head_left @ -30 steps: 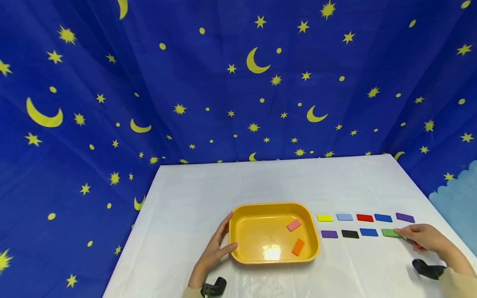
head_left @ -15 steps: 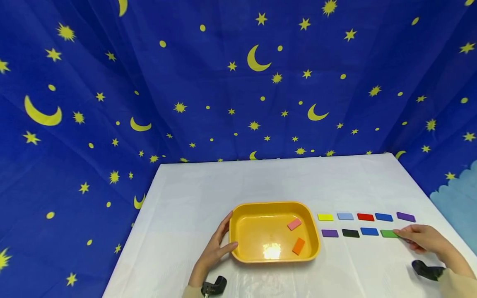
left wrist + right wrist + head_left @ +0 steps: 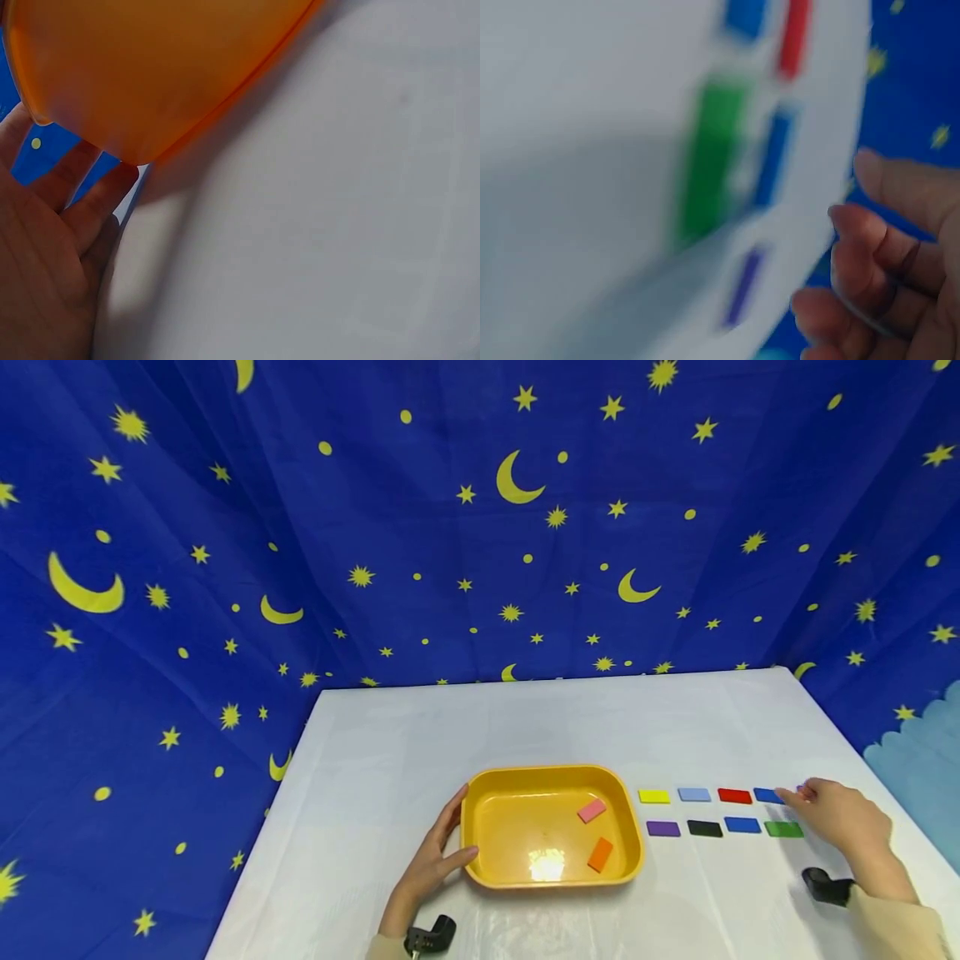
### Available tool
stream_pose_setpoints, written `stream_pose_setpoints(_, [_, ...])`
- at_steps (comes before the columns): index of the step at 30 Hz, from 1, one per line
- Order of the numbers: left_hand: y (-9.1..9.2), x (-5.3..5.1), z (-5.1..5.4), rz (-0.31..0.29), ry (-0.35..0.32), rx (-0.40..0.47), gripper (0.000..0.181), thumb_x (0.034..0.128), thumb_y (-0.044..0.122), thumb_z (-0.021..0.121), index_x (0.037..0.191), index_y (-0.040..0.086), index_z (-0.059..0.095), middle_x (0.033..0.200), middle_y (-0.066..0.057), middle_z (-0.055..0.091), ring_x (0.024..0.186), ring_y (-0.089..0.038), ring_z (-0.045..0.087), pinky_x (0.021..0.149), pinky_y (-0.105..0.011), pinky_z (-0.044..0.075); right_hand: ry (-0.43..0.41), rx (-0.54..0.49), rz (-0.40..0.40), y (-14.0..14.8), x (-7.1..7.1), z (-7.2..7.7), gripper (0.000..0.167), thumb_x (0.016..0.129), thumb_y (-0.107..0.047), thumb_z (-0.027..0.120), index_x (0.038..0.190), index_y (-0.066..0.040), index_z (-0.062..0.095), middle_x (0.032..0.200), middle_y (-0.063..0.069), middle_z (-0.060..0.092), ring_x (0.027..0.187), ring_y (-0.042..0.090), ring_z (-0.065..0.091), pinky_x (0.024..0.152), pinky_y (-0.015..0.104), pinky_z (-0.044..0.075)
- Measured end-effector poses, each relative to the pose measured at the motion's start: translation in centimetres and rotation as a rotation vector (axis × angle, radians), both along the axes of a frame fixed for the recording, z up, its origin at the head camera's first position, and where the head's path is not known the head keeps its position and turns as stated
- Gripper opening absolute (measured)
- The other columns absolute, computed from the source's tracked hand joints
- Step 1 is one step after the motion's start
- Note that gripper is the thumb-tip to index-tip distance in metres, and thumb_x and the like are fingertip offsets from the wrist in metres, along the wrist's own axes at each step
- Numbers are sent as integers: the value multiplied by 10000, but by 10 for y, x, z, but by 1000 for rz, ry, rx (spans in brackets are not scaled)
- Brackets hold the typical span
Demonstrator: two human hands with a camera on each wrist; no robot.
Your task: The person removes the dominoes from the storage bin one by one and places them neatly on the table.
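My left hand (image 3: 435, 860) grips the left side of a yellow plastic tray (image 3: 480, 777), thumb at the rim and fingers along the outer wall. A pink tile (image 3: 592, 811) and an orange tile (image 3: 600, 855) lie inside it. Over the right end of two rows of tiles, my right hand (image 3: 843, 814) hovers with loosely bent fingers and nothing in them. Near it lie a green tile (image 3: 783, 829) and a blue tile (image 3: 768, 795), partly covered by its fingertips in the head view. The purple tile (image 3: 744, 289) shows beneath the hand in the right wrist view.
Further left in the rows are a yellow tile (image 3: 654, 797), a light blue tile (image 3: 694, 794), a red tile (image 3: 734, 796), a second purple tile (image 3: 663, 828), a black tile (image 3: 705, 828) and another blue tile (image 3: 742, 824). A starry blue curtain (image 3: 420, 527) surrounds the white table (image 3: 390, 735).
My right hand has slid the green tile slightly left, let go of it, and moved up and back toward the far row. The left hand stays on the tray.
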State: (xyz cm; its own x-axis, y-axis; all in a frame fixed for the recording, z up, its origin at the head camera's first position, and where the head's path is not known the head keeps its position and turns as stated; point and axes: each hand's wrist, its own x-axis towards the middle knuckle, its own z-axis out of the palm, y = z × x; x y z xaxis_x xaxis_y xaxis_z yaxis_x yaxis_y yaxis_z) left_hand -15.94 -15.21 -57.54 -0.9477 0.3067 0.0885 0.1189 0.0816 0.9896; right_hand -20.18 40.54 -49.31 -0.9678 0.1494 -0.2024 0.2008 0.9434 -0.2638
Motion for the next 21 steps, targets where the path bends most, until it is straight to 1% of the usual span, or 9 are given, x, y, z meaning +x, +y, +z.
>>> stream_pose_setpoints(3, [0,-1,0,2,3,1,775,864,65,646,1513,232,257,1547,18,226,1377,-214,264,1110,-413,152,120,-25,196,-44,-12,18,403,860,-423,663,818,-25,622,633,25,519,586,203,475,501,350,392])
stream_pose_setpoints(5, [-1,-1,0,6,0,-3,781,862,57,645,1515,230,253,1547,19,225,1376,-209,264,1108,-431,149,186,-61,343,-77,-21,26,284,841,-382,702,787,-115,622,614,-42,481,564,152,447,490,300,369])
stream_pose_setpoints(8, [-1,-1,3,11,-11,-9,791,859,33,639,1518,217,242,1549,18,219,1375,-206,264,1108,-428,156,237,-141,551,-124,-32,37,234,803,-377,746,781,-188,610,601,-90,451,545,98,419,492,254,356])
stream_pose_setpoints(10, [0,0,8,4,-15,-6,790,861,17,631,1522,183,231,1551,-7,214,1373,-227,266,1106,-433,161,245,-188,679,-152,-38,42,242,778,-387,765,766,-214,596,604,-110,434,545,73,405,488,239,347])
stream_pose_setpoints(13, [2,2,20,-16,-24,-4,776,868,10,620,1521,120,216,1551,-52,210,1369,-263,271,1102,-454,163,198,-225,851,-187,-44,47,265,742,-364,801,745,-212,583,607,-134,429,558,50,407,501,229,349])
stream_pose_setpoints(16, [4,5,30,-27,-30,-22,759,877,20,611,1517,79,207,1549,-76,211,1365,-280,278,1097,-471,167,114,-178,991,-215,-45,48,299,701,-344,834,718,-194,576,609,-150,431,564,47,408,517,231,351])
stream_pose_setpoints(18, [4,6,31,-27,-31,-32,753,878,14,605,1515,72,207,1548,-81,211,1363,-283,281,1095,-493,165,54,-117,1065,-229,-43,46,311,674,-301,859,689,-168,579,592,-147,416,548,50,394,521,234,340])
stream_pose_setpoints(20, [3,6,31,-24,-11,-35,748,878,14,606,1513,68,215,1546,-100,215,1357,-304,290,1091,-508,174,17,-26,1129,-240,-40,42,346,621,-270,889,648,-163,561,569,-145,386,526,49,366,516,228,319])
stream_pose_setpoints(21, [2,5,29,-22,1,-34,747,876,11,606,1512,67,217,1544,-112,218,1352,-319,295,1087,-527,177,4,18,1156,-244,-38,39,361,595,-241,899,625,-159,549,555,-141,366,513,49,348,513,222,303])
